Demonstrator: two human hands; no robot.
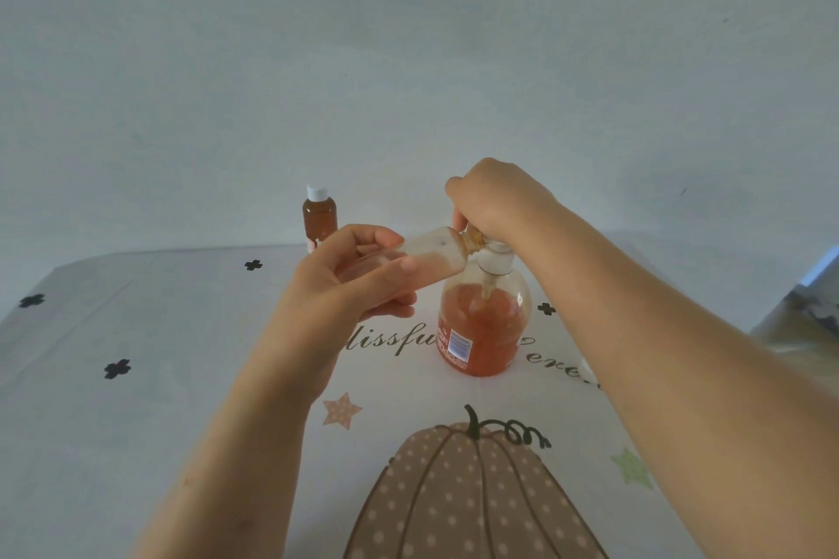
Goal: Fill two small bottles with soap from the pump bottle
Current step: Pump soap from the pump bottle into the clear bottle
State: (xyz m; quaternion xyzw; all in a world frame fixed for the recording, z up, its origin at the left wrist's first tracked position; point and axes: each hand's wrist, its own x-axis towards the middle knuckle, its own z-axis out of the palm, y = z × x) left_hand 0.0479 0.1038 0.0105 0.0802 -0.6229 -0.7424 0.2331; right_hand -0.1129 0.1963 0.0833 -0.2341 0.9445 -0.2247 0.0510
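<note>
The left hand (358, 272) grips the small clear plastic bottle (426, 256) tilted, mouth at the spout, to catch soap; the right hand (495, 200) presses the round clear orange-soap pump bottle (481, 322) standing on the desk (159, 399). A capped, filled small bottle (319, 213) waits behind.

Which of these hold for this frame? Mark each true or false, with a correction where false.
1. The left hand holds a small clear bottle tilted toward the pump nozzle. True.
2. The right hand rests flat on the tablecloth. False: it is on top of the pump bottle.
3. A capped small bottle stands behind, holding amber soap. True.
4. The pump bottle is empty. False: orange soap fills its lower part.
</note>
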